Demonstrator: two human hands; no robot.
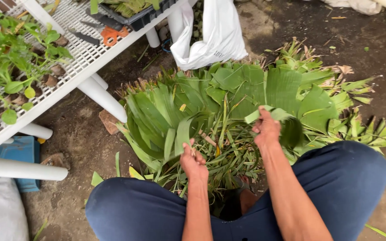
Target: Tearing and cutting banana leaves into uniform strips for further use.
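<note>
Knees in dark blue trousers (166, 209) fill the bottom, at six o'clock. Just beyond them the left hand (193, 161) pinches a narrow green leaf strip (182, 134) that arches up toward eleven o'clock. The right hand (266, 130), at about one o'clock from the left, is closed on a curled piece of banana leaf (289, 127). Both sit over the leaf pile (228, 96) on the dirt floor (81, 134). The strip could tear across if either grip pulls sideways. Loose offcuts could slide underfoot. The white counter (90, 53) at ten o'clock carries seedlings (14, 53) and orange-handled scissors (112, 35), near its edge, which a knock might drop.
</note>
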